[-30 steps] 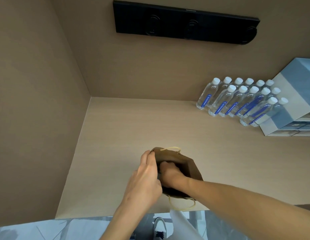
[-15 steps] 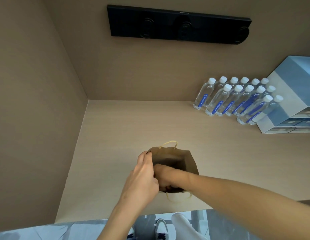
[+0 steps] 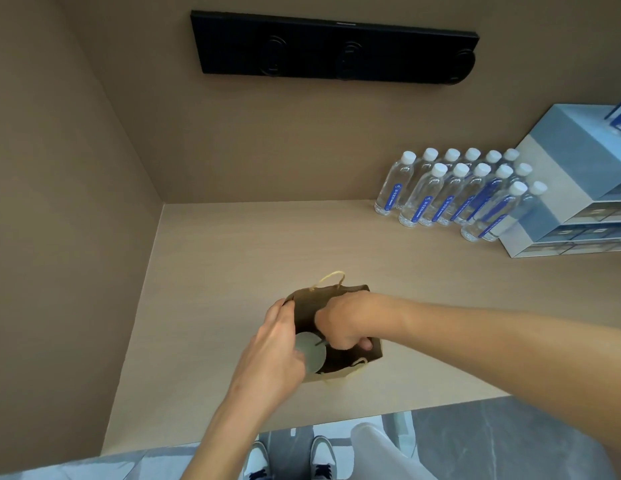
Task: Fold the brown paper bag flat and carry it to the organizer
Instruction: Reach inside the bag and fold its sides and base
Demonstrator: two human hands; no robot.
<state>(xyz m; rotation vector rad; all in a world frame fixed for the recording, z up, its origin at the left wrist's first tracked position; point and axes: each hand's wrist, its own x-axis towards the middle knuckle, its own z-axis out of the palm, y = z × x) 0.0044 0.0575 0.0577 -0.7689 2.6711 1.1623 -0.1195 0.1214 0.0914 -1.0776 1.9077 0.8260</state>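
Head cam: brown paper bag (image 3: 337, 299) upright, mouth open w/ both hands.

Matt brown paper bag (image 3: 305, 306) with twisted-cord handles on a smooth, matt wood-grain counter (image 3: 233, 258)

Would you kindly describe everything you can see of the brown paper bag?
The brown paper bag stands upright and open on the light wooden counter, near its front edge, not yet folded. It looks like kraft paper, dark inside, with pale twisted-cord handles at the far and near rims. The left hand grips its left rim; the right hand reaches inside. A pale round disc, perhaps a lid, shows in its mouth.
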